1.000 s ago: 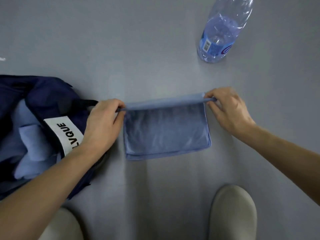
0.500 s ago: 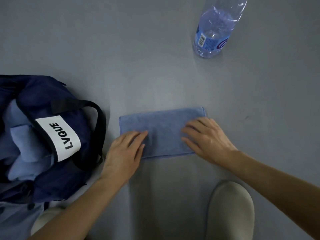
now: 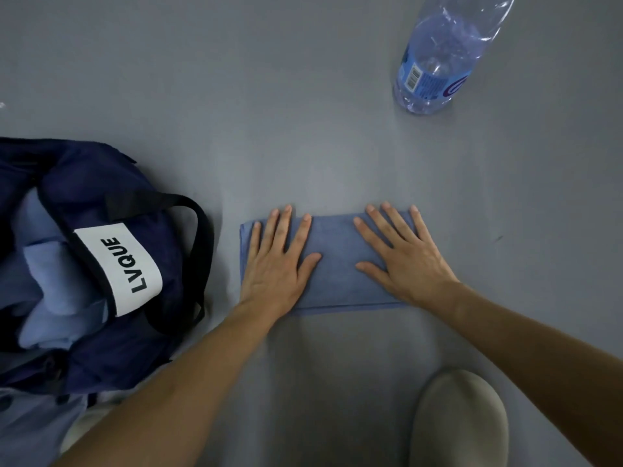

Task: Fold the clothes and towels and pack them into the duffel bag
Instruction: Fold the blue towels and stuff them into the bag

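Observation:
A small blue towel, folded into a flat rectangle, lies on the grey floor in the middle. My left hand presses flat on its left half with fingers spread. My right hand presses flat on its right half, fingers straight. To the left sits the navy duffel bag, open, with a white LVQUE label, a black strap and light blue folded cloth inside it.
A clear plastic water bottle with a blue label stands on the floor at the upper right. A pale shoe shows at the bottom right, and another light blue garment lies at the bottom left.
A second ago both hands pinched the towel's far edge, lifted. They folded it toward me, then slid forward and now lie flat on the folded towel.

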The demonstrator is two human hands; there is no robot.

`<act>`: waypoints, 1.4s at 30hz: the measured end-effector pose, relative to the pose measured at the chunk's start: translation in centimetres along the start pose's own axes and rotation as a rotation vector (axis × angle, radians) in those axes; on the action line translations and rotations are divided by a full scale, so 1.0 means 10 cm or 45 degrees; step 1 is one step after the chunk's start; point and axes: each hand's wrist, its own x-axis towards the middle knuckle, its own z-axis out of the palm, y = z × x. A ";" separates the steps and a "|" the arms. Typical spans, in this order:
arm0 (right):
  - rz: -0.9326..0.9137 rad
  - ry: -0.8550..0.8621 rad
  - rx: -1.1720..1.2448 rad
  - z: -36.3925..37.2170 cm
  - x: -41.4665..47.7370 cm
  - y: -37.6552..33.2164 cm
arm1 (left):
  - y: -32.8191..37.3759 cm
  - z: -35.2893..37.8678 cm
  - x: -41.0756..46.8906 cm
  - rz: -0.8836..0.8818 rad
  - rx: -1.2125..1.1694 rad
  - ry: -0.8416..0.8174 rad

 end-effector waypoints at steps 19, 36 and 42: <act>0.284 0.063 0.373 -0.49 0.41 0.25 | -0.50 -0.74 0.43 0.027 -0.178 0.065; -0.161 0.301 0.249 -0.41 -0.39 -0.21 | -0.10 -0.43 -0.58 -0.081 -0.042 0.286; -0.291 0.157 0.105 -0.26 -0.05 -0.44 | 0.55 -0.22 -0.31 -0.260 -0.347 0.307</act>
